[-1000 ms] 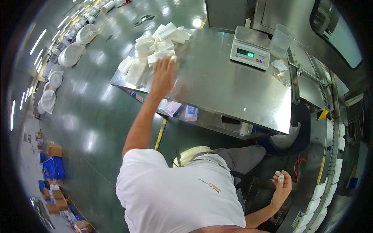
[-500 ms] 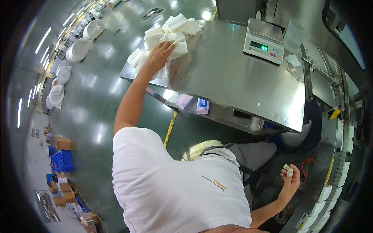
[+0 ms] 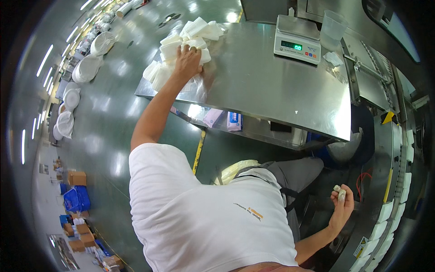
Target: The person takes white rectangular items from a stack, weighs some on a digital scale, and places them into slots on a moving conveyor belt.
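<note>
At the far left end of the steel table, my left hand [image 3: 188, 62] is closed on white folded wipes [image 3: 171, 49] in a loose, heaped pile. Its fingers are bent into the pile, and their tips are partly hidden. Clear plastic film [image 3: 198, 88] lies beside the wrist. Low at the right, beside the machine, my right hand [image 3: 343, 206] is held half curled, its fingers a little apart. Pale coverings [image 3: 341, 195] wrap two of its fingertips; I see nothing else in this hand.
On the steel table [image 3: 253, 77] stand a digital scale [image 3: 297, 41] and a clear plastic jug [image 3: 333, 29]. A shelf below holds wipe packs [image 3: 234, 121]. A dark blue bin [image 3: 362, 154] stands under the right corner. A conveyor machine [image 3: 385, 204] with white packs runs along the right.
My left hand has gone from lying stretched over the pile to bent fingers gripping into it. My right hand stays low at the right. The whole view has shifted slightly.
</note>
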Demonstrator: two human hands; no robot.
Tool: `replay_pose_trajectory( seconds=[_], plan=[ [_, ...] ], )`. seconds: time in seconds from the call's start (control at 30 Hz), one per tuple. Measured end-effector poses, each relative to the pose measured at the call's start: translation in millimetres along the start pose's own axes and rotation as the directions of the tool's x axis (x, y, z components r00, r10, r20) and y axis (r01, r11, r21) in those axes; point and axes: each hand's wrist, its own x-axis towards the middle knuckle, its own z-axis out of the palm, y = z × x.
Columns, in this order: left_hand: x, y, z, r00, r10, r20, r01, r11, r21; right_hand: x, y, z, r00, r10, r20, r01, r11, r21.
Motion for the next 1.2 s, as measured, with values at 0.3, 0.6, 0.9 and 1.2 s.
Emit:
replay_pose_trajectory(
  seconds=[0.3,0.6,0.9,1.2],
  plan=[
    [10,-13,7,0.994,-0.107,-0.027,0.096,0.961,-0.258,-2,5,-3,0.999,0.015,-0.034,-0.014,0.999,0.029],
    [52,108,-65,0.988,-0.09,-0.123,-0.033,0.665,-0.746,69,-38,90,0.927,-0.157,0.34,0.111,0.983,0.149],
    [42,269,-132,0.83,0.306,-0.466,-0.548,0.603,-0.58,158,-77,196,0.927,-0.138,0.348,0.086,0.983,0.16],
    [36,262,-137,0.867,0.365,-0.338,-0.473,0.394,-0.788,193,-75,206,0.946,-0.022,0.323,0.016,1.0,0.022]
  ],
)
